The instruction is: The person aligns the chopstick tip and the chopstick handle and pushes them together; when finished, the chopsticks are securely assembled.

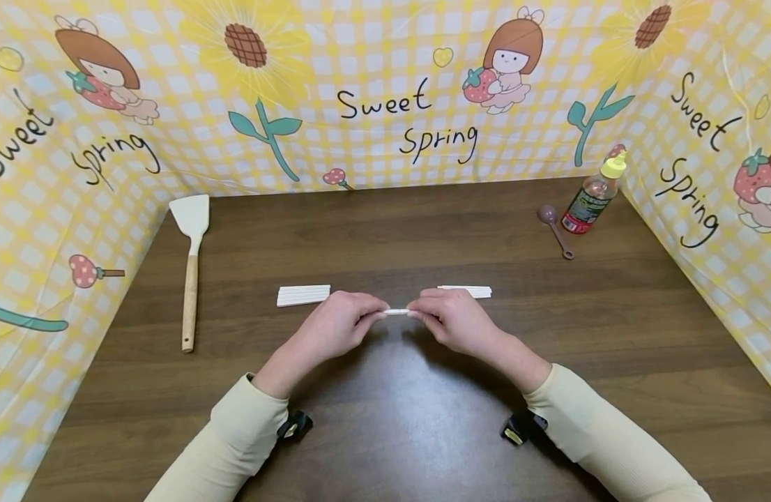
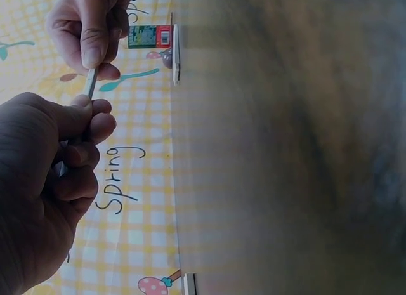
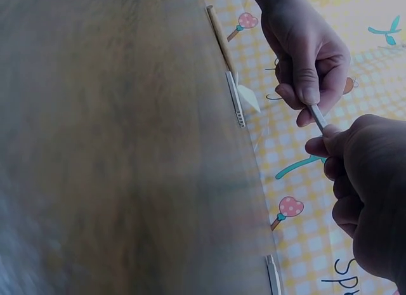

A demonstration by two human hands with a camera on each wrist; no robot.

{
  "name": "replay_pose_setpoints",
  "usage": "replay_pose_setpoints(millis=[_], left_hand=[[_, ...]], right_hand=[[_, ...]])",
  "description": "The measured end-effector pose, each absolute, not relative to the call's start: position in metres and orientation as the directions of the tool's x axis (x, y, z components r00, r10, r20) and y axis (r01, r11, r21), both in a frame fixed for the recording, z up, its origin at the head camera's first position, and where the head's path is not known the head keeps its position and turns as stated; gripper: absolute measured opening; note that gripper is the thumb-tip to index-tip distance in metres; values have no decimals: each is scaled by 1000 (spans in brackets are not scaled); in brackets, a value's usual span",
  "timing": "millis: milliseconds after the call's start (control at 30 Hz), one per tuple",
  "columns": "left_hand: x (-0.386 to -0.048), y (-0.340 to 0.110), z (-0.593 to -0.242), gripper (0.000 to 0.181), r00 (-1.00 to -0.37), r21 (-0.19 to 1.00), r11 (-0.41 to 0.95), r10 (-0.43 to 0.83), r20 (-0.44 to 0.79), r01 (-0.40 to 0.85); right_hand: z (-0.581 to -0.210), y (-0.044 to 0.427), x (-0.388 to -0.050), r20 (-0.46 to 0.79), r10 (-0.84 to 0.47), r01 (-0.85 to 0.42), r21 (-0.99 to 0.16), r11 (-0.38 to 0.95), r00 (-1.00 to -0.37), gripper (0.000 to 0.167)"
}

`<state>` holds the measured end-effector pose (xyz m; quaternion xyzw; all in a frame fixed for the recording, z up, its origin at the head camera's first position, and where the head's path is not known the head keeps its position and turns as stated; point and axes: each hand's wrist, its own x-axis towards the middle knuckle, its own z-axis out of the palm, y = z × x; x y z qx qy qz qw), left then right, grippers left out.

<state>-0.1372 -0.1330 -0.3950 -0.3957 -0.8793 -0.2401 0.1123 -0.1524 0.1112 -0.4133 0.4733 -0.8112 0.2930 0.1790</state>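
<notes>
Between my two hands, above the middle of the table, is a short thin white stick [image 1: 397,312]. My left hand [image 1: 343,322] pinches its left end between thumb and fingers. At the other end, the thumb and fingers of my right hand [image 1: 457,321] pinch it. Both wrist views show the stick [image 2: 92,84] spanning the gap between the fingertips; its ends are hidden in the grips. Just behind the left hand lies a flat row of similar white sticks [image 1: 302,295]. Behind the right hand is a smaller group of white sticks [image 1: 479,291], partly covered by it.
A white spatula [image 1: 191,216] with a wooden handle lies at the left. Toward the back right stand a clear bottle [image 1: 589,202] with a yellow cap and, beside it, a brownish-purple spoon [image 1: 551,219]. Patterned yellow checked cloth [image 1: 373,160] walls the brown table [image 1: 385,244] at back and sides.
</notes>
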Motion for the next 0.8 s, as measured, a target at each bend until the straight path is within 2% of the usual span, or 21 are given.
replay_pose_setpoints(millis=[367,533,800], left_hand=[[-136,-133,-394,7,-696,370,590,616,369,718],[-137,-132,-394,6,-698,369,592,611,374,717],[-136,-130,-394,6,-697,365,594,612,374,717]], right_hand=[[-411,110,-153,572,-663,-876,-310,370,-482,4],[-411,110,-153,576,-660,-876,-305,373,-481,8],[-411,111,-152,560,-665,-870,-310,385,-494,6]])
